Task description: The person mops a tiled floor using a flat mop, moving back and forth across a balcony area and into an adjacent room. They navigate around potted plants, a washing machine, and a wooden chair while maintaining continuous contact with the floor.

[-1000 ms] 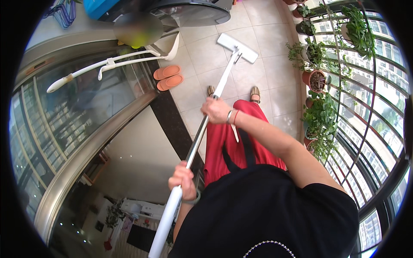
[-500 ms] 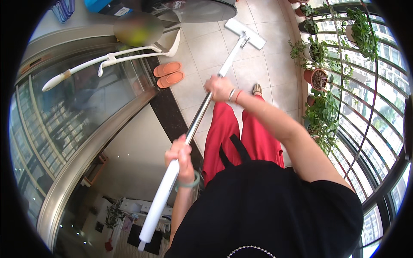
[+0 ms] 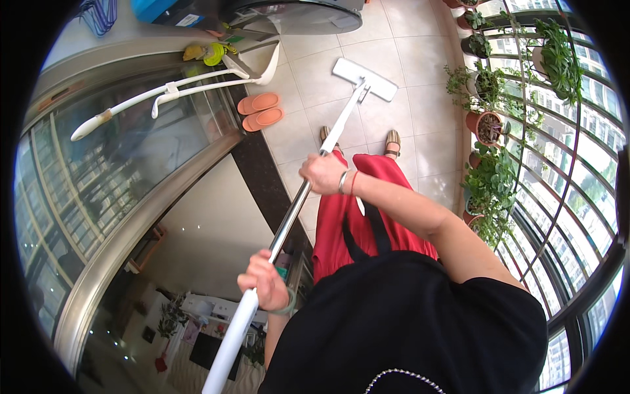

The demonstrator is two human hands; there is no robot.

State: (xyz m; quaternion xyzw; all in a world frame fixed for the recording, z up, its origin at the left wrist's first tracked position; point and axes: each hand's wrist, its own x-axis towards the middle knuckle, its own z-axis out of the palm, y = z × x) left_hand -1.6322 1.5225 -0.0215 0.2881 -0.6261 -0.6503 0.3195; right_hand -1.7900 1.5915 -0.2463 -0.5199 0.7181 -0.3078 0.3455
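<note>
A flat mop (image 3: 287,223) with a metal pole and a white grip slants from lower left to upper middle. Its white rectangular head (image 3: 365,79) rests on the tiled floor ahead of my feet. My left hand (image 3: 264,280) is wrapped round the pole just above the white grip. Farther up, my right hand (image 3: 324,173) grips the pole near where the metal meets the white lower section. The grip's end runs out of view at the bottom edge.
Orange slippers (image 3: 262,111) lie by the dark sill at left. A white long-handled dustpan (image 3: 266,65) leans beside the sliding glass door (image 3: 131,171). A round-doored dark appliance (image 3: 308,16) stands at the far end. Potted plants (image 3: 487,127) line the railing at right.
The mop head has come back toward me and slightly left. Both hands have moved down and left with the pole. My left foot now shows beside the pole.
</note>
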